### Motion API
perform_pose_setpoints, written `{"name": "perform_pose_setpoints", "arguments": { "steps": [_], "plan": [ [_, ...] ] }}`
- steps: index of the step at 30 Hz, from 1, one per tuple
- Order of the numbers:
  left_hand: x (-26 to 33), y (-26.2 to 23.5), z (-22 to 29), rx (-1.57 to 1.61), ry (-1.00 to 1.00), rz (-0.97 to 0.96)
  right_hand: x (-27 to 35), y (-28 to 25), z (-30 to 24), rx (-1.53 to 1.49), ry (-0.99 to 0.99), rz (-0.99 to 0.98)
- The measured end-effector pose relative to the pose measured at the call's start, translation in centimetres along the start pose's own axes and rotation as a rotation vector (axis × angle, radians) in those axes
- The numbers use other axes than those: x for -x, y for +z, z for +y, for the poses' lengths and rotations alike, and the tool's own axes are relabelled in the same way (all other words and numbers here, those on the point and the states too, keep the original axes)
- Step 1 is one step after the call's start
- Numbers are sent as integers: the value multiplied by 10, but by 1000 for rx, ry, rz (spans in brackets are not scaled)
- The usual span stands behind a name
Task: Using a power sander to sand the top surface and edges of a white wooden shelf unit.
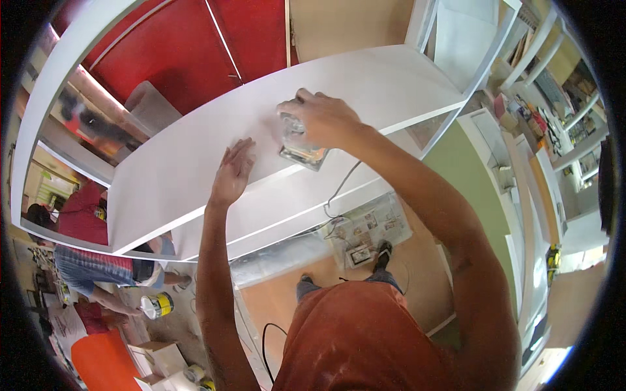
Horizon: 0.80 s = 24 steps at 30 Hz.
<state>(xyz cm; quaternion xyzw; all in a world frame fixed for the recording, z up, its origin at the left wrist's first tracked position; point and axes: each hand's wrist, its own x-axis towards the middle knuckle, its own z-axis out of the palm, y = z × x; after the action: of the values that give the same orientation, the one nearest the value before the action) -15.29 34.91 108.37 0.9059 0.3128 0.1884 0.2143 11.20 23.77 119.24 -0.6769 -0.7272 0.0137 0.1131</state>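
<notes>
A white shelf board [176, 153] of a large white cabinet frame stretches in front of me. My right hand [326, 119] is wrapped over the top of an electric palm sander [304, 155], whose square base sits at the board's near edge. From the sander a grey cord [339, 189] hangs down past the edge. To the left of it, my left hand [233, 173] rests on the board with its fingers stretched out, holding nothing. Fine dust coats the fingers of both hands.
Below is a lower white panel [280, 221]. Printed paper sheets [372, 228] lie by my feet. Co-workers are on the left, one with an arm reaching to a paint can [157, 305]. White boards [486, 140] and a green panel [466, 176] stand on the right.
</notes>
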Motion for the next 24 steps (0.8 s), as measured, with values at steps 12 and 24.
{"name": "perform_pose_setpoints", "arguments": {
  "steps": [12, 24],
  "plan": [
    [-65, 65, 69, -581, -368, -53, 59, -60, 281, 111, 221, 79],
    [-107, 68, 60, -437, -121, -72, -62, -35, 349, 299, 415, 113]
  ]
}}
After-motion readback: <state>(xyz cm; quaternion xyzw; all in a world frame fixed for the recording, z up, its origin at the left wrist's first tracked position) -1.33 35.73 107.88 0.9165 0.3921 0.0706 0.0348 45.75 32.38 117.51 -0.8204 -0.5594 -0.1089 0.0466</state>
